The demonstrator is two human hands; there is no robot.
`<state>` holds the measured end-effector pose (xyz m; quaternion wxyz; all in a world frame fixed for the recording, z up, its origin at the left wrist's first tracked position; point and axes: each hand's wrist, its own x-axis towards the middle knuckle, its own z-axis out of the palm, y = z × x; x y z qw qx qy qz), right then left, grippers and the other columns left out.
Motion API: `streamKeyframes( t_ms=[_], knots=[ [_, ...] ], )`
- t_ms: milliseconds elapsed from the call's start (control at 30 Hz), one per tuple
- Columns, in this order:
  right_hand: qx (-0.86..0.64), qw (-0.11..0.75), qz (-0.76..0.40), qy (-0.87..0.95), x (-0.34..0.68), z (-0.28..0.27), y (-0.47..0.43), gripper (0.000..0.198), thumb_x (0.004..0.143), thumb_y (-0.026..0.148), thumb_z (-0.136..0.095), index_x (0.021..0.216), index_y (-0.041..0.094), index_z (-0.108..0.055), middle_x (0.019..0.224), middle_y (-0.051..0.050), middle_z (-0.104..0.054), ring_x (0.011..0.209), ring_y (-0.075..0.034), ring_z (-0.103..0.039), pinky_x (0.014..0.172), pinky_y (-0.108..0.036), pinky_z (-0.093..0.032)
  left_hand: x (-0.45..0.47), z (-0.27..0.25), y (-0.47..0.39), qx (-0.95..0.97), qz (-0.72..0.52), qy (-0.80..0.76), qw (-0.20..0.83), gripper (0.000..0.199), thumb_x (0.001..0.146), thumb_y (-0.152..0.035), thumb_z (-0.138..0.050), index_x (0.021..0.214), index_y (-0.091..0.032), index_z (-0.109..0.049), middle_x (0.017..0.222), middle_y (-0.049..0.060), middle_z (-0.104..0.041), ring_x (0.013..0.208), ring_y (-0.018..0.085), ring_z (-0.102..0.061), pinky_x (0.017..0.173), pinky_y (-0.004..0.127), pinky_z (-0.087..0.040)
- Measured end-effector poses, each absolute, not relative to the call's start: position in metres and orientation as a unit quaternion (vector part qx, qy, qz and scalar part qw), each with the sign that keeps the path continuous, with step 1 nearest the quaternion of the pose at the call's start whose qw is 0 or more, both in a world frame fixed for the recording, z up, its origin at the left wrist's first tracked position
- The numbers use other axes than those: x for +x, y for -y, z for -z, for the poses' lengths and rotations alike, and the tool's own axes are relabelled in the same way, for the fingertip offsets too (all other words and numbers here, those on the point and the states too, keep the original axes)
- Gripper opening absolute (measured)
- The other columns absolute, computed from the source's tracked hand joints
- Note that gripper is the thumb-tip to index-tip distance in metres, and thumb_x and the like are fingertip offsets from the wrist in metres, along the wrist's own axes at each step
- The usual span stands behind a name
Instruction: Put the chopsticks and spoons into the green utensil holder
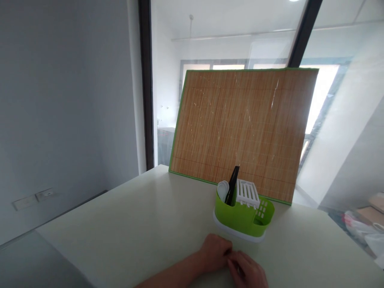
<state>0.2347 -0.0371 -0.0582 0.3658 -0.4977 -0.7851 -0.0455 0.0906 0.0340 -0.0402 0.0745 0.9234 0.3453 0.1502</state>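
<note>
Left hand [215, 253]: low centre of the frame, resting knuckles-up on the white table [126, 236], fingers curled in; forearm runs off the bottom edge. Whether anything lies inside the curl cannot be told.

Right hand [247, 271]: at the bottom edge, just right of the left hand, fingertips meeting those of the left. Fingers bent and close together; any held item is hidden.

Green caddy [243, 218]: nearest object to both hands, standing on the table just above them in the frame, slightly right of centre, apart from the knuckles. Green plastic body on a white base tray. Contents: white spoon [222, 190] in the left compartment, dark upright utensil [233, 185] beside it, white slotted insert [247, 193] to the right; a perforated green pocket forms the right end.

Bamboo mat [243, 128]: large, green-edged, standing tilted behind the caddy, filling the centre and upper right of the frame, lower edge on the table.

Glass partition [345, 120]: behind the mat, dark frame post at upper centre-left.

Grey wall [66, 100]: left third of the frame, with wall sockets [33, 199] at lower left.

Nothing lies between hands and caddy.
</note>
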Motion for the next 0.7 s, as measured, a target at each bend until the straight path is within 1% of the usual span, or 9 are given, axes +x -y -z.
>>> streamKeyframes(
  t_ms=[133,267,300,400,467,533,600,633,700],
  knots=[
    [-0.589,0.412,0.045,0.694,0.251,0.047,0.040,0.021,0.088,0.039,-0.042,0.099,0.027,-0.055,0.080,0.002,-0.066,0.054,-0.011,-0.059,0.052,-0.020,-0.046,0.088,0.036,-0.032,0.934,-0.145,-0.322,0.057,0.024,0.083,-0.039,-0.048,0.074,-0.022,-0.064,0.075,0.001,-0.069,0.071,0.019,-0.063,0.064,0.026,-0.040],
    [-0.655,0.447,0.104,0.601,0.275,0.014,0.042,0.029,0.088,0.045,-0.040,0.103,0.024,-0.053,0.095,-0.002,-0.060,0.056,-0.010,-0.056,0.055,-0.023,-0.047,0.087,0.034,-0.031,0.940,-0.150,-0.303,0.053,0.022,0.082,-0.039,-0.051,0.073,-0.022,-0.062,0.073,0.000,-0.068,0.070,0.017,-0.062,0.062,0.025,-0.039],
    [-0.669,0.442,0.119,0.586,0.281,0.005,0.041,0.031,0.087,0.047,-0.040,0.105,0.025,-0.053,0.100,-0.002,-0.058,0.057,-0.010,-0.056,0.054,-0.023,-0.047,0.087,0.034,-0.031,0.940,-0.151,-0.300,0.053,0.022,0.082,-0.038,-0.051,0.072,-0.022,-0.061,0.073,-0.001,-0.068,0.069,0.017,-0.062,0.062,0.025,-0.039],
    [-0.705,0.376,0.144,0.584,0.291,-0.014,0.035,0.036,0.087,0.049,-0.038,0.114,0.027,-0.047,0.116,-0.003,-0.052,0.066,-0.012,-0.058,0.050,-0.024,-0.046,0.087,0.033,-0.032,0.942,-0.156,-0.292,0.055,0.021,0.081,-0.038,-0.052,0.072,-0.021,-0.061,0.073,-0.001,-0.067,0.069,0.017,-0.062,0.060,0.024,-0.038],
    [-0.715,0.315,0.142,0.608,0.293,-0.017,0.026,0.036,0.088,0.047,-0.036,0.117,0.026,-0.044,0.121,-0.004,-0.049,0.077,-0.015,-0.061,0.053,-0.026,-0.047,0.087,0.032,-0.033,0.943,-0.157,-0.287,0.056,0.021,0.080,-0.038,-0.053,0.071,-0.021,-0.060,0.072,-0.001,-0.067,0.069,0.017,-0.062,0.060,0.024,-0.038],
    [-0.717,0.255,0.136,0.634,0.293,-0.012,0.016,0.036,0.090,0.042,-0.036,0.117,0.021,-0.043,0.120,-0.007,-0.051,0.084,-0.018,-0.062,0.059,-0.028,-0.049,0.087,0.031,-0.033,0.944,-0.155,-0.285,0.059,0.020,0.080,-0.037,-0.053,0.071,-0.021,-0.061,0.073,-0.001,-0.067,0.069,0.016,-0.062,0.059,0.024,-0.038],
    [-0.717,0.201,0.148,0.650,0.291,-0.004,0.007,0.035,0.090,0.038,-0.036,0.116,0.014,-0.043,0.116,-0.011,-0.054,0.086,-0.021,-0.062,0.065,-0.031,-0.050,0.087,0.031,-0.033,0.944,-0.155,-0.284,0.062,0.020,0.080,-0.037,-0.053,0.072,-0.021,-0.061,0.073,-0.001,-0.068,0.069,0.017,-0.062,0.058,0.024,-0.038],
    [-0.718,0.177,0.163,0.653,0.290,-0.001,0.004,0.034,0.091,0.037,-0.036,0.114,0.013,-0.044,0.113,-0.012,-0.056,0.085,-0.022,-0.063,0.065,-0.031,-0.050,0.087,0.031,-0.033,0.944,-0.155,-0.283,0.062,0.019,0.080,-0.037,-0.053,0.072,-0.021,-0.061,0.073,-0.001,-0.068,0.069,0.017,-0.062,0.058,0.024,-0.037],
    [-0.717,0.143,0.194,0.654,0.290,0.003,-0.001,0.030,0.092,0.036,-0.035,0.107,0.013,-0.047,0.105,-0.011,-0.059,0.081,-0.022,-0.064,0.061,-0.031,-0.049,0.087,0.032,-0.034,0.944,-0.156,-0.285,0.063,0.019,0.079,-0.037,-0.054,0.072,-0.021,-0.062,0.072,0.000,-0.067,0.068,0.017,-0.062,0.057,0.024,-0.037]
  ],
)
